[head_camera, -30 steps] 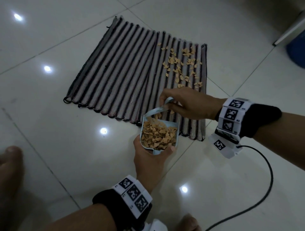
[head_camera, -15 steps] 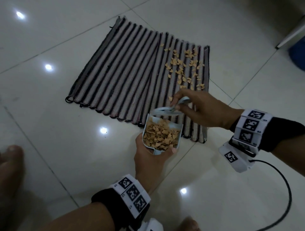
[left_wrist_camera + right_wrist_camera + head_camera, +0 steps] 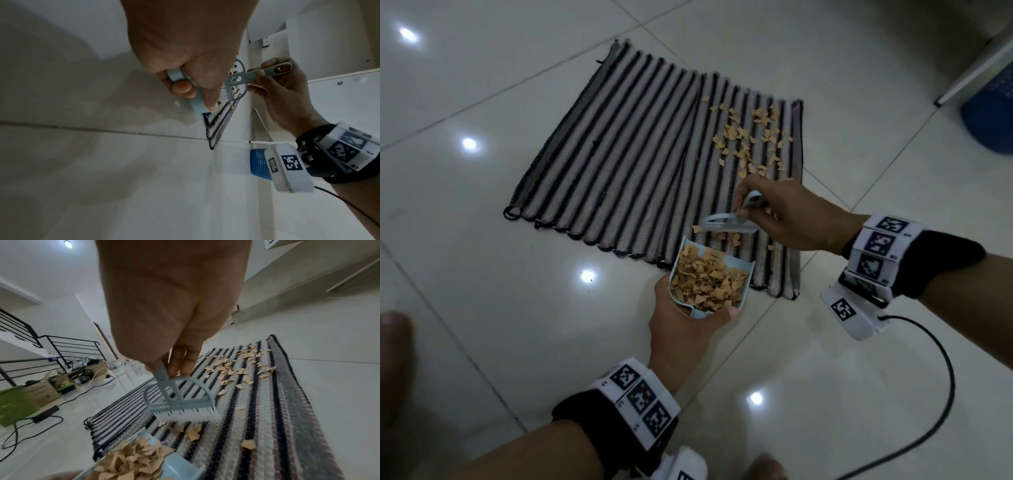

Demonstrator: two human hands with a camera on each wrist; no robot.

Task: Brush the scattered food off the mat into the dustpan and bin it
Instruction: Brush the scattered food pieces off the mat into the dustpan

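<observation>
A striped mat point(image 3: 626, 150) point(image 3: 267, 426) lies on the tiled floor, with tan food flakes point(image 3: 750, 137) point(image 3: 236, 369) scattered over its far right part. My left hand point(image 3: 685, 329) point(image 3: 185, 68) grips the handle of a pale blue dustpan point(image 3: 741, 265) point(image 3: 174, 467) heaped with flakes, its mouth at the mat's near edge. My right hand point(image 3: 791, 216) point(image 3: 170, 321) holds a small blue brush point(image 3: 726, 224) point(image 3: 180, 400) point(image 3: 238, 79) by its handle, bristles down on the mat just beyond the pan. A few flakes point(image 3: 191, 431) lie between the bristles and the pan.
A blue basket point(image 3: 993, 113) point(image 3: 260, 164) stands at the far right beside a white frame leg point(image 3: 969, 75). A black cable point(image 3: 914, 411) trails from my right wrist over the floor. My bare feet point(image 3: 393, 346) are at the near left and bottom. Boxes and cables point(image 3: 41, 391) lie beyond the mat.
My right hand has carried the brush up and to the right, off the dustpan's mouth and farther onto the mat. The dustpan has stayed in my left hand.
</observation>
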